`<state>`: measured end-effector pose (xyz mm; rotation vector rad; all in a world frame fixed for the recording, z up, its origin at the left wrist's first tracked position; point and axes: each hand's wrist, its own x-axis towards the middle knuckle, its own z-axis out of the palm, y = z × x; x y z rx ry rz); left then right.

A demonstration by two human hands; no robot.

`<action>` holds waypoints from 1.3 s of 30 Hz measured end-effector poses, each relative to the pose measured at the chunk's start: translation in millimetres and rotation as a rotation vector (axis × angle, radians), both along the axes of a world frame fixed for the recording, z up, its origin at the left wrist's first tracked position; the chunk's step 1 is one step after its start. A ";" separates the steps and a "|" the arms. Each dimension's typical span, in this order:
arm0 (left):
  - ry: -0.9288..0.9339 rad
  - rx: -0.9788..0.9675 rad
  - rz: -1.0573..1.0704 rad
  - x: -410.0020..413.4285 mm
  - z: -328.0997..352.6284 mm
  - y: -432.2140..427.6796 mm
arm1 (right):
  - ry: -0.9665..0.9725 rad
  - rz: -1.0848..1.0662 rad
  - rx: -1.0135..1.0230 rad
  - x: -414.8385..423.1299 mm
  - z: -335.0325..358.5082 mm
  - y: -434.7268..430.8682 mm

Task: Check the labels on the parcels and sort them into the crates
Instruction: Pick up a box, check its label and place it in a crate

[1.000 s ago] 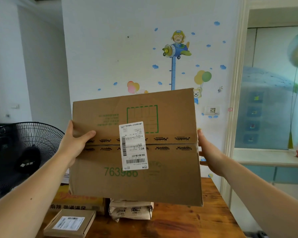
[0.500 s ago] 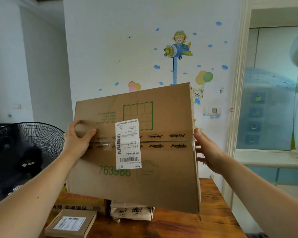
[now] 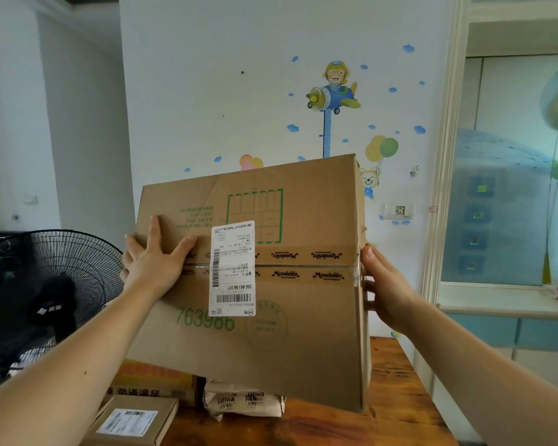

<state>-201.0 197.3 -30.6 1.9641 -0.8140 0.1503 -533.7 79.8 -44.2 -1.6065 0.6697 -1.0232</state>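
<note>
A large brown cardboard box (image 3: pixel 303 342) is held up in the air in front of me, tilted, its taped face toward the camera. A white shipping label (image 3: pixel 232 268) with barcodes is stuck upside down across the tape seam, above green digits 763986. My left hand (image 3: pixel 153 262) lies spread flat on the box's left part, fingers apart. My right hand (image 3: pixel 384 284) presses against the box's right side, fingers wrapped behind the edge. No crate is in view.
Under the box, a wooden table (image 3: pixel 397 397) carries a small flat labelled parcel (image 3: pixel 132 420), a wrapped brown "Jahwa" parcel (image 3: pixel 242 402) and an orange-printed carton (image 3: pixel 155 381). A black standing fan (image 3: pixel 55 297) is at the left, a window sill (image 3: pixel 503 304) at the right.
The box has turned so its right side edge now shows and its label has shifted left. My left hand moved from a thumb grip on the edge to a flat spread on the face.
</note>
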 end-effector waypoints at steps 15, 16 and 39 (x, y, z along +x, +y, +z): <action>0.078 -0.269 -0.585 -85.2 2.2 -20.0 | 0.059 -0.132 -0.274 30.3 2.4 19.8; 0.063 -0.278 -0.589 -87.2 3.4 -20.3 | 0.054 -0.125 -0.261 28.5 3.3 19.5; 0.507 -0.440 -0.881 -112.4 23.3 8.0 | -0.144 -0.063 -0.127 32.4 29.6 25.8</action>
